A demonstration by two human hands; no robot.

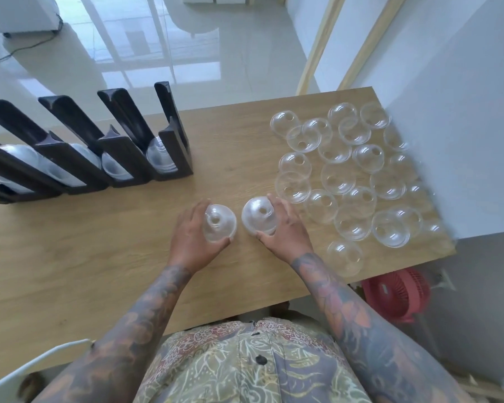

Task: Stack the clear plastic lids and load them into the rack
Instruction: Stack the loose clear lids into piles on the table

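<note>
My left hand [191,238] grips a small stack of clear dome lids [219,223] at the middle of the wooden table [99,242]. Just to its right, my right hand [284,228] holds a second stack of dome lids [258,215], thumb below and fingers over the far side. The two stacks are a little apart. Several loose clear dome lids [352,175] are spread over the right part of the table. The dark slotted rack [99,141] stands at the back left, with lids [160,155] sitting in the bottoms of its channels.
One lid [344,253] lies close to the table's front right edge. A red fan [396,295] sits on the floor below that corner. A white wall borders the table on the right. A white chair rail [35,362] shows at the lower left.
</note>
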